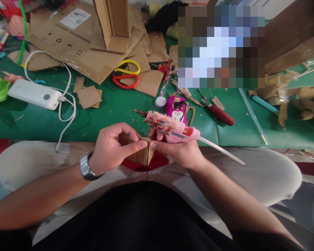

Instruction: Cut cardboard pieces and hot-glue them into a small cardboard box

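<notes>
A small folded cardboard piece (139,157), boxlike with a corner towards me, is held just off the table's near edge. My left hand (112,144) is closed on it, thumb pressing the side near the corner. On the other side of that corner, the thumb of my right hand (184,150) presses too. My right hand also holds a pink hot glue gun (170,127), its dark nozzle pointing left and a clear glue stick (222,150) sticking out behind. The fingers beneath the gun are partly hidden.
On the green table (94,122) lie a white power bank (34,94) with its cable, scissors (126,74), cardboard squares (88,97), a magenta device (176,109), a white cap (160,101) and a red-handled tool (222,114). A large cardboard sheet (75,42) lies behind.
</notes>
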Available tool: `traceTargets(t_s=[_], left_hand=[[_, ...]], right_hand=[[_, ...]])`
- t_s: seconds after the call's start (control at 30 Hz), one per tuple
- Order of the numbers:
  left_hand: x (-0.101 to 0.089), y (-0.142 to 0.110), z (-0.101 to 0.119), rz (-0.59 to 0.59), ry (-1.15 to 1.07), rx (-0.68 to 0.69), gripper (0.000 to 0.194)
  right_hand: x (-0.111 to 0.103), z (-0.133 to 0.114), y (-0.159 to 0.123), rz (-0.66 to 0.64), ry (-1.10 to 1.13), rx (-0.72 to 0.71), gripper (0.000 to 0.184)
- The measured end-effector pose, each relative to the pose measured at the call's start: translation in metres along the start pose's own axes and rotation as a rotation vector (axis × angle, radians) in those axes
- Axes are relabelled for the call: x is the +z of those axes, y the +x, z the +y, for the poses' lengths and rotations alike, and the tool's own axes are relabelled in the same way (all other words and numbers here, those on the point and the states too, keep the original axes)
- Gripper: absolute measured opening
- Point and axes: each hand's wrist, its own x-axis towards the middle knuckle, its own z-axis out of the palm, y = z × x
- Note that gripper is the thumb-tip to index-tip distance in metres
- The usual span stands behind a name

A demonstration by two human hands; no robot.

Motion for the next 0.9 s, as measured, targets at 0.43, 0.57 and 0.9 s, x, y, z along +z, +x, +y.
traceTargets(t_s=[0.43, 0.57, 0.9], left_hand=[[0.0026, -0.002, -0.0009, 0.012, 0.022, 0.02, 0.026], [0.0032, -0.002, -0.0003, 0.019, 0.027, 0.019, 0.027], [0.0042, -0.002, -0.0031, 0.002, -0.018, -0.002, 0.025]], right_hand=[[0.0006, -0.0005, 0.0, 0.018, -0.012, 0.018, 0.04], [0.0015, 0.0001, 0.0006, 0.012, 0.017, 0.009, 0.039], [0.0025, 0.0024, 0.0006, 0.025, -0.008, 0.011, 0.034]])
